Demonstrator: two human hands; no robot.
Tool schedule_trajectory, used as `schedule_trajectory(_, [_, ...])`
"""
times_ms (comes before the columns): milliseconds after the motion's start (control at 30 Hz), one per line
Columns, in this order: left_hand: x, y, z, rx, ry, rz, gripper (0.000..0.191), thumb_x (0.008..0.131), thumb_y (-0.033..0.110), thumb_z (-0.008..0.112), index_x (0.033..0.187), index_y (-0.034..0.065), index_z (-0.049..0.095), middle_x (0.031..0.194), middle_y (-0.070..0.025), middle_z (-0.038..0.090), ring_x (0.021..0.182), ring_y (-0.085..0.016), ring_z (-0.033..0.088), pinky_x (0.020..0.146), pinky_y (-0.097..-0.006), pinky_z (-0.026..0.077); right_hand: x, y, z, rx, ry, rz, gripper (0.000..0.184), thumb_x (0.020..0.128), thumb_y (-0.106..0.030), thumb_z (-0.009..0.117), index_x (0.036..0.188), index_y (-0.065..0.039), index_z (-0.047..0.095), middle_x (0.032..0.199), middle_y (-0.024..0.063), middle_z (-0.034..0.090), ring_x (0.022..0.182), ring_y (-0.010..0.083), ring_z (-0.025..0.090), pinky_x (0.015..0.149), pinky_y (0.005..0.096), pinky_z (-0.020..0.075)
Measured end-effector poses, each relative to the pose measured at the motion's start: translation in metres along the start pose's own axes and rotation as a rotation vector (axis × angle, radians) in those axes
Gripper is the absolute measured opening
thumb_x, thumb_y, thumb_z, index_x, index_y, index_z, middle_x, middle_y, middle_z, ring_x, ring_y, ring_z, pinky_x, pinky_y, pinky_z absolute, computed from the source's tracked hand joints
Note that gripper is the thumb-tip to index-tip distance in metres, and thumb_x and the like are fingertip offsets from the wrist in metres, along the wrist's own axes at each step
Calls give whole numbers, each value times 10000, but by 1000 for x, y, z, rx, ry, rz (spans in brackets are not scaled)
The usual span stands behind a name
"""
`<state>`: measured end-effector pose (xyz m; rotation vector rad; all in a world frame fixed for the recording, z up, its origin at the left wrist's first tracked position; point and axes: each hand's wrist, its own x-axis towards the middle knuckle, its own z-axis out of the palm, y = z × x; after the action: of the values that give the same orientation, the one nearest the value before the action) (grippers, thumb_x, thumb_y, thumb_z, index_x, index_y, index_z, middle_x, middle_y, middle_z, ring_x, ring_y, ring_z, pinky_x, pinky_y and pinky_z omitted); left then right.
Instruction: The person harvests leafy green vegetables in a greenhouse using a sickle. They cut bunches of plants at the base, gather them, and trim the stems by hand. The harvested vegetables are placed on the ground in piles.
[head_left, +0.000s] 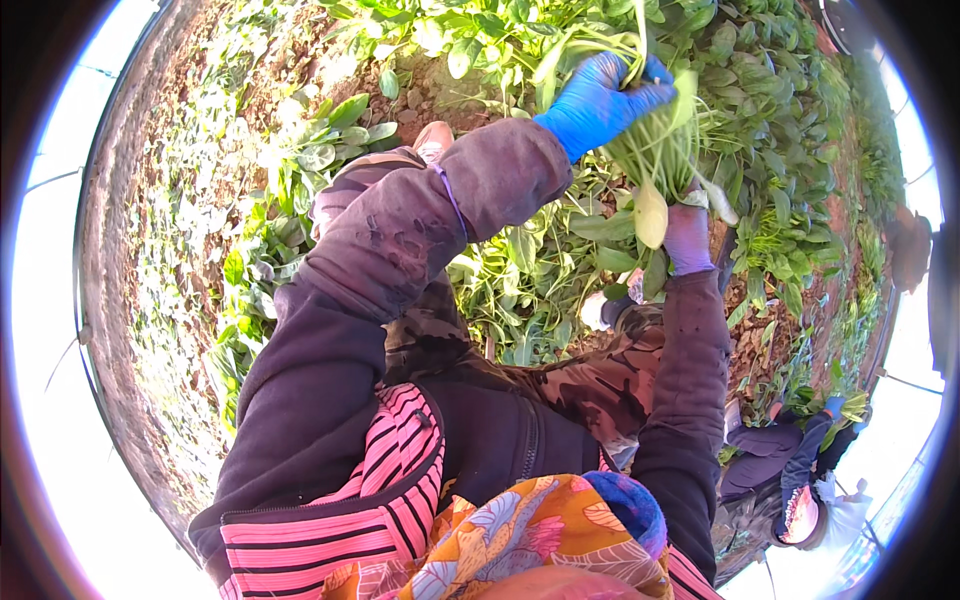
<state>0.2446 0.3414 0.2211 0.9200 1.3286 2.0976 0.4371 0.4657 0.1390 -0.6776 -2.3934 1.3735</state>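
My left hand (611, 101), in a blue glove, is at the upper centre, its fingers closed on pale green stems that loop above it. Just below and to the right, my right hand (686, 232), in a purple-looking glove, is closed around a bunch of leafy greens (660, 154). The bunch's thin stems fan out between the hands, and a yellowish leaf (650, 215) hangs from it. Stems and leaves partly hide the right fingers. Both sleeves are dark and soiled.
Leafy green plants (765, 112) grow in rows around me, with bare soil (442, 97) between some. More cut-looking greens (525, 300) lie by my legs. At the lower right another person (772, 450), with blue gloves, bends over the plants.
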Motion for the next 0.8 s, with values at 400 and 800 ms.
schedule_trajectory(400, [9, 33, -22, 204, -14, -650, 225, 930, 266, 610, 1009, 59, 649, 653, 39, 550, 470, -55, 417, 432, -201, 321, -4, -66, -69, -301, 286, -18, 572, 879, -177, 611, 1404, -96, 402, 1386, 173, 451, 1073, 279, 611, 855, 288, 561])
schedule_trajectory(800, [-3, -10, 21, 671, -330, 166, 1054, 602, 402, 889, 1427, 53, 334, 1404, -200, 407, 1245, -326, 462, 1037, -395, 409, -22, -28, -66, -307, 281, 65, 494, 763, -206, 750, 1204, -54, 586, 1154, 95, 647, 1066, 234, 609, 922, 334, 473])
